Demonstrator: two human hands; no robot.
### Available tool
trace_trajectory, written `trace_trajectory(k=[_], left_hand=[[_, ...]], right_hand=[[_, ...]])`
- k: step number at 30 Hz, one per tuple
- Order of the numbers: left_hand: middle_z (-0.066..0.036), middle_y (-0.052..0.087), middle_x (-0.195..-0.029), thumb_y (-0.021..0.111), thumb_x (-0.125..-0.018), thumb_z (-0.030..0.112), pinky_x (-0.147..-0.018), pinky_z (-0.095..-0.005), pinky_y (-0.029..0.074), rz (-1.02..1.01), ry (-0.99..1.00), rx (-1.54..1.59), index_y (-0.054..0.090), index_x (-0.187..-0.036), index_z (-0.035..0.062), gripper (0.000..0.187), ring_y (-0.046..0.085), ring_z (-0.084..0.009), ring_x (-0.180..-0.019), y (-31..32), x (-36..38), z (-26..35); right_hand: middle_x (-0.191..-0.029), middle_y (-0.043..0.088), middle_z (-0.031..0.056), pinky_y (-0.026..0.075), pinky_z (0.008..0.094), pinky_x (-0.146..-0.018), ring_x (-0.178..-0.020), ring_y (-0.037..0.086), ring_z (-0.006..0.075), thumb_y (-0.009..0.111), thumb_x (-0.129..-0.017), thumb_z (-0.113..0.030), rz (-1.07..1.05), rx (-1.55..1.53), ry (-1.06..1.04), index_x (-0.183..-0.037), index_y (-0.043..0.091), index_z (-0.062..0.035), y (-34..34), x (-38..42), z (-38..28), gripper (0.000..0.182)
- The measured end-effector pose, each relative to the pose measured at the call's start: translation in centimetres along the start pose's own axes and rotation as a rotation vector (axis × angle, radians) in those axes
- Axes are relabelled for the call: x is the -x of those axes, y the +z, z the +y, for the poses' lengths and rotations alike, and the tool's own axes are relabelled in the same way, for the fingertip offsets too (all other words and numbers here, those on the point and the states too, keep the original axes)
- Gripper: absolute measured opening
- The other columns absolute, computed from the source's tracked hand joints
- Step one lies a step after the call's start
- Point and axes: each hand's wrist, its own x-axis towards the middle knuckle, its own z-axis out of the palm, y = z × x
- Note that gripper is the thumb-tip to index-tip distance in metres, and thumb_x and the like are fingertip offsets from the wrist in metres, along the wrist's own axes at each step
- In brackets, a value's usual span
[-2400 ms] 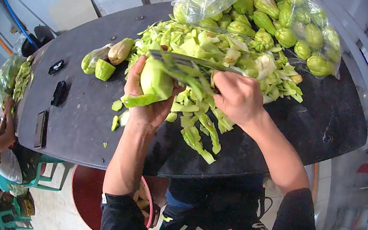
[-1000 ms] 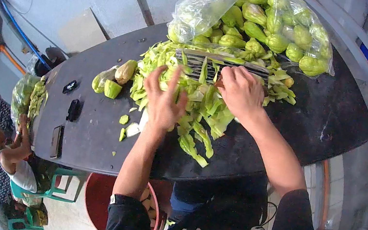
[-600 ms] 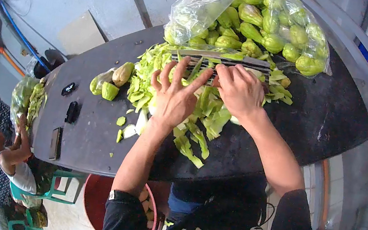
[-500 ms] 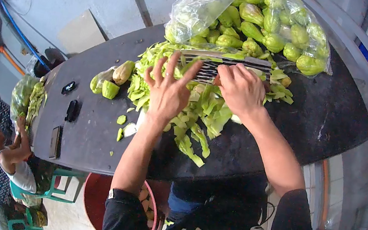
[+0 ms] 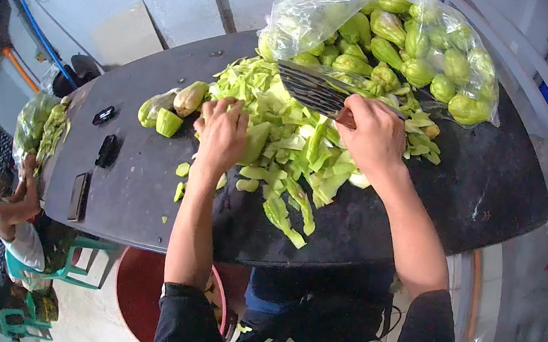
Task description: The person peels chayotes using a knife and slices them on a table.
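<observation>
My right hand grips the brown handle of a broad-bladed cleaver, its dark streaked blade pointing left over the peel pile. Beneath it spreads a heap of green chayote peelings, with long strips hanging toward the near side. At the heap's left edge rests my left hand, fingers slightly apart and bent down; its thumb is mostly hidden. A pale green chayote piece lies just right of that hand. To its left sit whole chayotes and a cut chayote piece.
A clear plastic bag full of chayotes stands at the table's back. Small dark objects and a flat dark case lie on the left. Below is a red tub. Another person sits at far left, handling greens.
My left hand has moved left and down, away from the blade, to the pile's edge. The cleaver has tilted, its blade face turning toward me.
</observation>
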Motion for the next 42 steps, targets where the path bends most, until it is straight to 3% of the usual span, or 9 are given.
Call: trace_trajectory(k=[10,13,17,21,24,27,29,35,42], left_hand=[[-0.025,0.061,-0.107,0.067,-0.079,0.029,-0.089,-0.0443,0.051,-0.271,0.043,-0.033,0.049,-0.133,0.0026,0.062,0.062,-0.0400,-0.102,1.6,1.6,0.7],[-0.020,0.063,-0.097,0.061,-0.080,0.020,-0.078,-0.0425,0.055,-0.217,-0.059,0.270,0.047,-0.134,0.0040,0.058,0.066,-0.0338,-0.090,1.3,0.1,0.2],[-0.009,0.055,-0.081,0.057,-0.086,0.018,-0.059,-0.0358,0.051,-0.228,-0.811,1.890,0.055,-0.117,0.0080,0.032,0.056,-0.0218,-0.063,2.0,-4.7,-0.1],[-0.012,0.058,-0.094,0.057,-0.089,0.033,-0.073,-0.0474,0.047,0.013,-0.920,1.928,0.055,-0.111,0.0058,0.035,0.059,-0.0265,-0.083,2.9,-4.2,4.2],[-0.011,0.058,-0.109,0.064,-0.082,0.032,-0.083,-0.0459,0.047,0.471,-0.058,1.074,0.055,-0.124,0.0104,0.048,0.056,-0.0275,-0.102,2.1,3.3,9.2],[-0.013,0.057,-0.115,0.072,-0.073,0.030,-0.091,-0.0420,0.045,-0.211,0.645,0.325,0.053,-0.131,0.0140,0.064,0.053,-0.0317,-0.107,3.0,9.5,11.6],[-0.014,0.057,-0.115,0.074,-0.071,0.032,-0.091,-0.0427,0.045,-0.286,0.638,0.257,0.053,-0.132,0.0140,0.068,0.053,-0.0321,-0.107,3.8,9.7,11.3],[-0.011,0.061,-0.105,0.076,-0.068,0.037,-0.088,-0.0455,0.046,-0.220,0.724,0.205,0.054,-0.129,0.0113,0.070,0.057,-0.0293,-0.102,3.4,8.9,15.0],[-0.014,0.065,-0.095,0.077,-0.068,0.034,-0.084,-0.0440,0.050,-0.425,0.639,0.181,0.056,-0.115,0.0083,0.057,0.063,-0.0328,-0.095,4.7,6.6,16.8]], right_hand=[[-0.075,0.066,0.0121,0.051,0.0456,-0.061,-0.070,0.066,0.0337,0.071,-0.082,-0.016,-0.019,-0.180,0.107,-0.088,0.055,-0.0058,-0.7,-0.5,-0.8,0.020],[-0.074,0.067,0.0152,0.050,0.0443,-0.057,-0.066,0.066,0.0352,0.067,-0.088,-0.014,0.034,-0.310,0.108,-0.088,0.053,-0.0024,-2.1,-1.4,-2.5,0.019],[-0.066,0.064,0.0175,0.047,0.0404,-0.052,-0.062,0.065,0.0360,0.063,-0.091,-0.009,0.013,-0.539,0.199,-0.088,0.049,0.0001,-2.1,-3.0,-4.8,0.017],[-0.062,0.060,0.0163,0.045,0.0421,-0.052,-0.058,0.063,0.0364,0.061,-0.091,-0.009,0.076,-0.547,0.120,-0.084,0.046,-0.0004,-0.9,-4.0,-5.8,0.019],[-0.059,0.059,0.0151,0.044,0.0424,-0.051,-0.056,0.062,0.0357,0.062,-0.092,-0.014,0.157,-0.469,0.234,-0.081,0.047,-0.0008,-0.5,-3.3,-4.1,0.023],[-0.054,0.054,0.0102,0.041,0.0408,-0.048,-0.048,0.057,0.0310,0.067,-0.089,-0.018,0.228,-0.484,0.320,-0.077,0.047,-0.0028,-0.1,-2.8,-1.7,0.028],[-0.056,0.058,0.0055,0.044,0.0301,-0.050,-0.052,0.059,0.0108,0.067,-0.091,-0.013,0.220,-0.425,0.344,-0.082,0.051,-0.0004,-0.3,-2.6,-0.4,0.022],[-0.054,0.050,0.0068,0.037,0.0385,-0.050,-0.047,0.046,0.0230,0.068,-0.087,-0.018,0.344,-0.470,0.352,-0.076,0.049,-0.0031,0.4,-2.6,2.0,0.027],[-0.053,0.052,0.0051,0.038,0.0367,-0.047,-0.044,0.048,0.0208,0.069,-0.088,-0.020,0.433,-0.421,0.325,-0.076,0.050,-0.0035,-1.6,-2.5,1.1,0.027]])
